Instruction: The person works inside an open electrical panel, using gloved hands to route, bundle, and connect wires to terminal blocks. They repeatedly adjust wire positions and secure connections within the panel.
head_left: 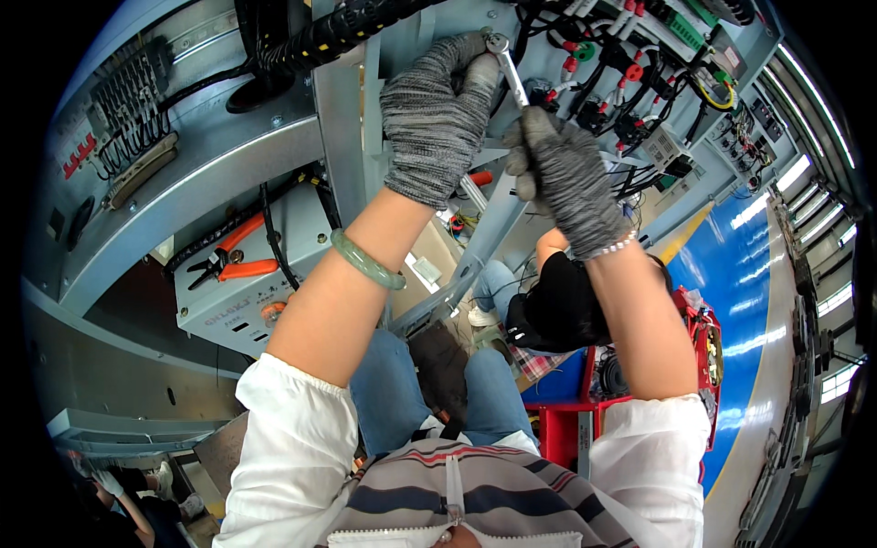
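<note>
Both my hands wear grey knit gloves and are raised to a grey metal electrical cabinet (228, 155). My left hand (437, 114) is closed at the top end of a silver wrench (508, 75), by its ring head. My right hand (562, 173) grips the wrench's lower shaft. A green bangle (365, 261) sits on my left wrist, and a beaded bracelet circles my right wrist. The wrench stands nearly upright against the cabinet's inner frame, among red and black wiring connectors (621, 73).
Orange-handled pliers (233, 256) lie on a grey box (256, 292) inside the cabinet. Another person in black (557, 301) crouches below, beside a red tool cart (639, 402). A blue floor (731, 274) stretches to the right. Black cable bundles (311, 41) hang at the top.
</note>
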`<action>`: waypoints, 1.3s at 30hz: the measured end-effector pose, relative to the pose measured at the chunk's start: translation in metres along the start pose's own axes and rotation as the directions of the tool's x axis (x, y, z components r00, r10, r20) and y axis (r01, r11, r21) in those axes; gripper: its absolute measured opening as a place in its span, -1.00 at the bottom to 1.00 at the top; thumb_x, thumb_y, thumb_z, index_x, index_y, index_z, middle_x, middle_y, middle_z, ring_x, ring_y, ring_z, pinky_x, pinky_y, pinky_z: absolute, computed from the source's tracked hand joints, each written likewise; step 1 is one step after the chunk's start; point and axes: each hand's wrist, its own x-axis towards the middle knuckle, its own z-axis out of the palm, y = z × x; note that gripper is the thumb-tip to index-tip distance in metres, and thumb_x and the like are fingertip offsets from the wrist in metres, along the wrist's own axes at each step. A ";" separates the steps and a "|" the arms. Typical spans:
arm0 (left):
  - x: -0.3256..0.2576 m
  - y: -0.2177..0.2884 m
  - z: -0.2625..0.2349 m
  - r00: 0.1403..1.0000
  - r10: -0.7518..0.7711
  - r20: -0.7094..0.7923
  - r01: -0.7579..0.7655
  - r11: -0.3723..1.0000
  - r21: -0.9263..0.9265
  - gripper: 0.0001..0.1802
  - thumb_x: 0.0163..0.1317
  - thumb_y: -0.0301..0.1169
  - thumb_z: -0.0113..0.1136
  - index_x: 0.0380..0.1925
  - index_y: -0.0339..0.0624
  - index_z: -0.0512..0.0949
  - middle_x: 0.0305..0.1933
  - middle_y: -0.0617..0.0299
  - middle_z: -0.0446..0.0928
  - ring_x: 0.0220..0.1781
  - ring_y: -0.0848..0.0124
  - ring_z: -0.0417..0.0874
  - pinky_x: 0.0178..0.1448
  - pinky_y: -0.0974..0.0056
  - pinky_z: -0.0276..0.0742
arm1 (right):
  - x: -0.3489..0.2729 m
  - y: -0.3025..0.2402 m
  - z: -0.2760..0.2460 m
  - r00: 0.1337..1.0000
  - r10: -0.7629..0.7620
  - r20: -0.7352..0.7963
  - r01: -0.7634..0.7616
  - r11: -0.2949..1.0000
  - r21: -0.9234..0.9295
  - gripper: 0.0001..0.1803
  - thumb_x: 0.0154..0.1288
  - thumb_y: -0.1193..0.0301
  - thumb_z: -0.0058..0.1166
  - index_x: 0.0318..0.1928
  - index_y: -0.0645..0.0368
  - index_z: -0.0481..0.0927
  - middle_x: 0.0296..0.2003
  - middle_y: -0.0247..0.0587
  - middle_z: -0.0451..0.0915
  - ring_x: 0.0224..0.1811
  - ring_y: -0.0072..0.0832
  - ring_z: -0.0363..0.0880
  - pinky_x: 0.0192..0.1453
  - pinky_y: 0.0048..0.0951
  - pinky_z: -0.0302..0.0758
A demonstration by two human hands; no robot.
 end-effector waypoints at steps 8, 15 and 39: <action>0.002 0.003 -0.001 0.999 -0.051 0.019 0.051 0.999 0.005 -0.66 0.19 -0.20 0.23 -0.12 -0.17 0.59 -0.26 0.26 0.63 -0.35 0.56 0.59 -0.24 0.41 0.54 | -0.007 -0.010 -0.016 0.994 -0.113 0.000 0.112 0.983 -0.142 -0.58 0.38 0.11 -0.13 -0.36 0.24 0.53 -0.72 -0.40 0.41 -0.77 -0.66 0.33 -0.71 -0.61 0.27; 0.001 0.002 0.002 0.998 -0.058 0.014 0.059 0.998 -0.012 -0.70 0.22 -0.33 0.19 -0.08 -0.24 0.55 -0.25 0.23 0.60 -0.31 0.54 0.57 -0.15 0.40 0.52 | -0.031 -0.003 -0.034 0.988 -0.153 -0.005 0.152 0.984 -0.092 -0.62 0.40 0.18 -0.16 -0.28 0.26 0.54 -0.70 -0.39 0.41 -0.75 -0.68 0.32 -0.67 -0.63 0.27; 0.001 0.048 -0.038 0.966 0.181 0.183 -0.228 0.933 0.279 -0.53 0.13 -0.51 0.12 0.11 -0.19 0.42 0.07 0.03 0.48 0.04 0.30 0.53 0.15 0.25 0.44 | 0.004 -0.002 0.086 0.965 -0.164 -0.207 0.256 0.771 0.583 -0.62 0.44 0.18 -0.23 0.01 0.23 0.42 -0.21 -0.19 0.52 -0.19 -0.50 0.48 -0.09 -0.51 0.45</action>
